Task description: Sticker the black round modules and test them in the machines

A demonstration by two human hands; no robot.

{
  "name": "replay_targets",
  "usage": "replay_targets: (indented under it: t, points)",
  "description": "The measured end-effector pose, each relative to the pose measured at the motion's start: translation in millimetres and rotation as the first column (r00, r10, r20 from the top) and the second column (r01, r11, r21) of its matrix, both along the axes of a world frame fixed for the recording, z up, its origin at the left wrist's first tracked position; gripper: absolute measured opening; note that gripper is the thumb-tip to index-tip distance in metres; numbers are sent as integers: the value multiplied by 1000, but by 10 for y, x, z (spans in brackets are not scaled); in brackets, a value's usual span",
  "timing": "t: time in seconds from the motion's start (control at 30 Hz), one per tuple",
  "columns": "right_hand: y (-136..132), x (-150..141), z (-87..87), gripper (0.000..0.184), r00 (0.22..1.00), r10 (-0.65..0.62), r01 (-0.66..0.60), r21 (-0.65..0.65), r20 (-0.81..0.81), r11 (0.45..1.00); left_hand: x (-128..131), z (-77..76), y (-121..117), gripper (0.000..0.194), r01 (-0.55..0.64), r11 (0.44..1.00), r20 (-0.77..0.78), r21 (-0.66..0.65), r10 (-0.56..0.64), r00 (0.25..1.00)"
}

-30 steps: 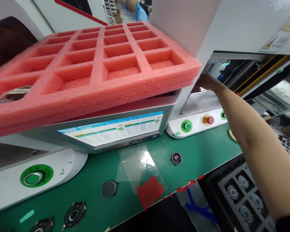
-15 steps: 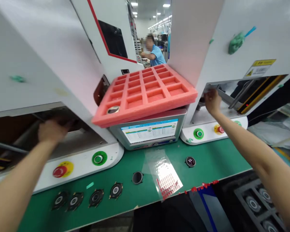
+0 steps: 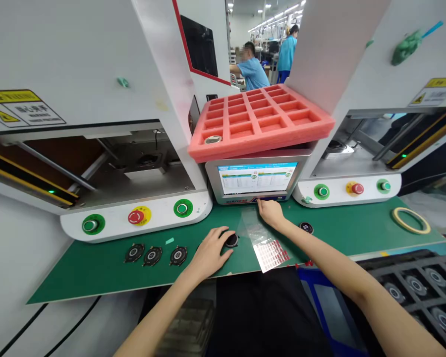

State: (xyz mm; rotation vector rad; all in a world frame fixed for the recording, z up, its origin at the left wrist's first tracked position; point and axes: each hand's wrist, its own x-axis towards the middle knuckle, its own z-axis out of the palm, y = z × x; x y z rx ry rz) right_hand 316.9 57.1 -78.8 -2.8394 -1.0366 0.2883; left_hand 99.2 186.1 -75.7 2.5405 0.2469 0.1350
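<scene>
Black disc (image 3: 231,240) under cupped left hand (image 3: 209,254)

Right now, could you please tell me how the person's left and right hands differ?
The left hand is cupped over a round black part, while the right hand lies flatter and holds nothing visible. The right hand reaches further forward, just below the touchscreen, than the left hand. Both hands are bare and over the green mat.
</scene>
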Motion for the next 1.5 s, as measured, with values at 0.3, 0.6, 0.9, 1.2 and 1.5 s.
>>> replay_targets:
  t: [0.3, 0.6, 0.9, 1.2, 1.5]
  points:
    - [-439, -450, 482, 34, 983, 46, 40, 455, -176, 890, 18, 101, -230, 40, -81, 873, 58, -480, 125, 990]
    - [-1294, -1719, 686, 13, 888, 245, 319, 904, -390, 285, -405, 580, -1428, 31, -95, 128, -31, -987, 431, 902]
    - [-1648, -2007, 792, 30, 890, 336, 285, 952, -307, 115, -777, 677, -1749, 20, 4, 779, 416, -627, 331, 847]
    - [-1867, -1804, 882, 25, 775, 555, 192, 949, -302, 249, -830, 749, -1754, 22, 74, 923, 493, -377, 132, 860]
    - [-1868, -1785, 879, 31, 753, 595, 196, 959, -281, 204, -839, 750, -1771, 23, 101, 920, 516, -379, 120, 848]
